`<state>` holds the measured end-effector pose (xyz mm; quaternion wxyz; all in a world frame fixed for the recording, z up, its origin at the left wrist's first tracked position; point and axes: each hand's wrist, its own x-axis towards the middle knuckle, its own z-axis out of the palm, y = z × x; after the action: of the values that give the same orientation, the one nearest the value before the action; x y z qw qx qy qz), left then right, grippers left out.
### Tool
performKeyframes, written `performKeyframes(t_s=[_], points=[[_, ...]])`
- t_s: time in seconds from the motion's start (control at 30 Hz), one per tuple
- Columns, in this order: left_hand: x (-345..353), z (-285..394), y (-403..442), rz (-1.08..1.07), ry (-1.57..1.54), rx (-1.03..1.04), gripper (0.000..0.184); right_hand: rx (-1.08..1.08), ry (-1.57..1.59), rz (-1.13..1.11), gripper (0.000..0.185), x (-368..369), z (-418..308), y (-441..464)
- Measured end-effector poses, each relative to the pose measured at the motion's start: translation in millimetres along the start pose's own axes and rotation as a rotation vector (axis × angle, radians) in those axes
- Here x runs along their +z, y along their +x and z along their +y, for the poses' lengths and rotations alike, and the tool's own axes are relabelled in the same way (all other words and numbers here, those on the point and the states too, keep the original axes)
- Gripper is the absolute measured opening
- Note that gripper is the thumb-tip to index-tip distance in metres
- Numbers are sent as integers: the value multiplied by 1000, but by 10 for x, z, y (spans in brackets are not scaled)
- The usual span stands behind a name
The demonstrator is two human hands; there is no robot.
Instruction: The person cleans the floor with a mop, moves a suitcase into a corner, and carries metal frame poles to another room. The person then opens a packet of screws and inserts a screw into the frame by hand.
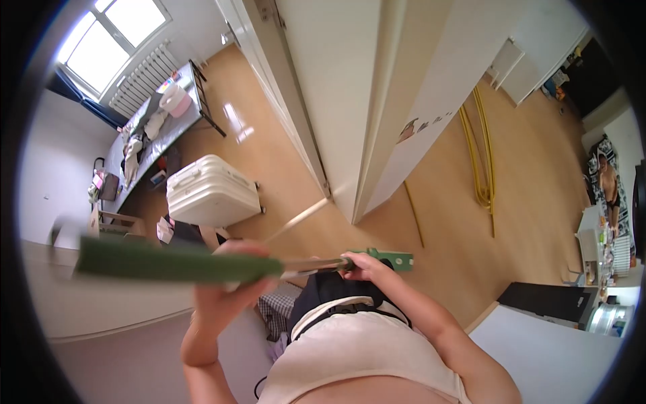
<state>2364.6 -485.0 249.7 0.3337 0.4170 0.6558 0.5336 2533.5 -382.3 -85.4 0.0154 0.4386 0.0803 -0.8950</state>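
Note:
A long pole with a thick green grip [175, 261] stretches away from the camera, its near end blurred and carrying a hanging loop. Past the grip it narrows to a metal shaft [299, 266]. At the far end, beyond my right hand, shows a flat green piece with small holes [402, 261]; it may be a mop head, but I cannot tell. My left hand [232, 293] is closed around the pole by the lower end of the grip, some fingers hidden behind it. Farther down the shaft, my right hand [364, 265] is wrapped around a dark fitting.
Ahead stands a white door and wall edge [350, 101]. To the left are a cream suitcase [212, 192] and a bed frame [168, 128] with things on it. Yellow hose-like lengths [483, 148] lie on the wooden floor at right, near a black panel [548, 303].

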Motion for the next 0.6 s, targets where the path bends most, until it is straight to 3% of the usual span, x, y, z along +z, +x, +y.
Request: performKeyframes(t_s=[0.03,0.1,0.17,0.2,0.3,0.4,0.47,0.6], points=[[147,-57,159,-22,129,119,19,-53,-41,186,20,89,-171,-269],[379,-114,419,-29,253,225,17,-6,111,7,24,-437,-384,60],[632,-184,633,2,265,291,20,-9,-33,24,37,-686,-685,-4],[765,-229,746,25,291,356,22,80,46,-5,41,-734,-858,-131],[1371,-195,925,37,326,562,33,-62,-121,24,35,-1030,-1191,-421],[1943,-167,887,-15,645,757,38,-182,-211,-56,32,-1479,-1503,-509],[2096,-81,880,-83,469,800,38,-109,-133,-55,30,-1432,-1672,-607],[2112,-8,1172,-24,459,718,38,67,51,-97,27,-1405,-1863,-598]])
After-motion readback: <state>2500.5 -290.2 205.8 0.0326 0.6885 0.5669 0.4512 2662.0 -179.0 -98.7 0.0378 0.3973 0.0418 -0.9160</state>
